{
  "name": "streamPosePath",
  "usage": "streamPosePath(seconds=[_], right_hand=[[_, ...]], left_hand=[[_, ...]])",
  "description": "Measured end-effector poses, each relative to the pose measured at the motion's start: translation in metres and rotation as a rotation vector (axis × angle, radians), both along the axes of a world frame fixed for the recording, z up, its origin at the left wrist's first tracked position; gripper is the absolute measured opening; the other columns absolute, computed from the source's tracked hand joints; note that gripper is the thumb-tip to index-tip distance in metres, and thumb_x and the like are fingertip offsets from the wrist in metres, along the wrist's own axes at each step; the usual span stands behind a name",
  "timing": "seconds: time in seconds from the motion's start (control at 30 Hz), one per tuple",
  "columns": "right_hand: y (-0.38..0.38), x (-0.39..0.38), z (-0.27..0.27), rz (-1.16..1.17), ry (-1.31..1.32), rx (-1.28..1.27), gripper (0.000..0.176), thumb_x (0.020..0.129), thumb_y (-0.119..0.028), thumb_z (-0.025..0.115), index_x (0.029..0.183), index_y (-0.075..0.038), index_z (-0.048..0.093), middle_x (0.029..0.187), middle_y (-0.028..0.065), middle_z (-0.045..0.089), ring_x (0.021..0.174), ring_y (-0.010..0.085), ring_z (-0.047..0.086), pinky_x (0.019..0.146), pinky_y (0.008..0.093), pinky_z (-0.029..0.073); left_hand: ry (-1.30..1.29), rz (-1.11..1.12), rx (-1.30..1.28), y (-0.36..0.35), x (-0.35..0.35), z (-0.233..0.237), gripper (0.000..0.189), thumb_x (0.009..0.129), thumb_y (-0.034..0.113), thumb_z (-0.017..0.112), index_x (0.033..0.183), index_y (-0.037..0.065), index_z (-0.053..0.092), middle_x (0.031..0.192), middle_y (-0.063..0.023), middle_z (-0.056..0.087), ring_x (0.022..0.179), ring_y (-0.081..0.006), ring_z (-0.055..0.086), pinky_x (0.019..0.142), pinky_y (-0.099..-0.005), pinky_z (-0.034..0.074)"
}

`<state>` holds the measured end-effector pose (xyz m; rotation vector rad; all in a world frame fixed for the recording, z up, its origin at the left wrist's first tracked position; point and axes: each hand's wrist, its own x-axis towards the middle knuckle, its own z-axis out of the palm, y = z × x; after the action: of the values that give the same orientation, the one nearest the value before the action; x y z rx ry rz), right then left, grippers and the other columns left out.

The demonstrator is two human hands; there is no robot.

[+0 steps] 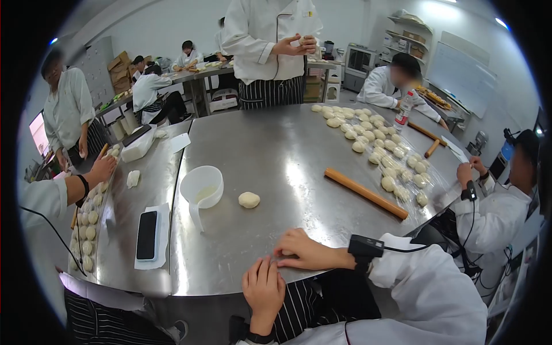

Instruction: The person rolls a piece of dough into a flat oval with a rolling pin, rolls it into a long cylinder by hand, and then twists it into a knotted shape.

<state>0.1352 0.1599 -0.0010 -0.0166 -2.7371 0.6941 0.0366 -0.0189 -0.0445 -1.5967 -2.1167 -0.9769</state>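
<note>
My left hand (264,289) rests at the near edge of the steel table (253,135), its fingers stretched out and slightly apart. Touching its fingertips is my right hand (303,250), with curled fingers and the thumb close to them. Whether anything small lies between those fingers is hidden. A single round dough ball (249,200) sits on the metal beyond my hands. Beside it stands a translucent white measuring jug (202,188) with a little pale content and its handle toward me. A wooden rolling pin (366,194) lies to the right, apart from my right hand.
Several dough balls (388,184) lie on plastic film at the right, near a bottle (405,109) and another rolling pin (432,148). A phone (146,236) lies left of the jug. More dough balls (90,233) line the far left, by a co-worker's hand (103,166). Other people surround the table.
</note>
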Motion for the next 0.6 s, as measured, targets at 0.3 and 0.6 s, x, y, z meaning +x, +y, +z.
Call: streamPosePath(seconds=[0.3,0.6], right_hand=[[0.085,0.062,-0.009,-0.347,0.03,0.203,0.015,0.088,-0.025,0.065,0.087,-0.011,0.061,0.099,0.0066,0.06,0.099,0.03,0.053,0.09,0.0423,0.04],[0.077,-0.003,-0.007,-0.287,0.034,0.378,0.014,0.088,-0.021,0.064,0.087,-0.008,0.063,0.094,0.0102,0.059,0.093,0.031,0.053,0.083,0.0415,0.043]], left_hand=[[-0.031,0.002,0.001,-0.001,0.001,0.006,0.026,0.081,0.012,0.064,0.106,0.006,0.068,0.12,-0.0084,0.064,0.115,-0.029,0.056,0.092,-0.0439,0.041],[-0.02,-0.047,-0.004,-0.003,-0.005,0.007,0.027,0.079,0.011,0.065,0.106,0.006,0.067,0.122,-0.009,0.063,0.117,-0.029,0.055,0.092,-0.0429,0.041]])
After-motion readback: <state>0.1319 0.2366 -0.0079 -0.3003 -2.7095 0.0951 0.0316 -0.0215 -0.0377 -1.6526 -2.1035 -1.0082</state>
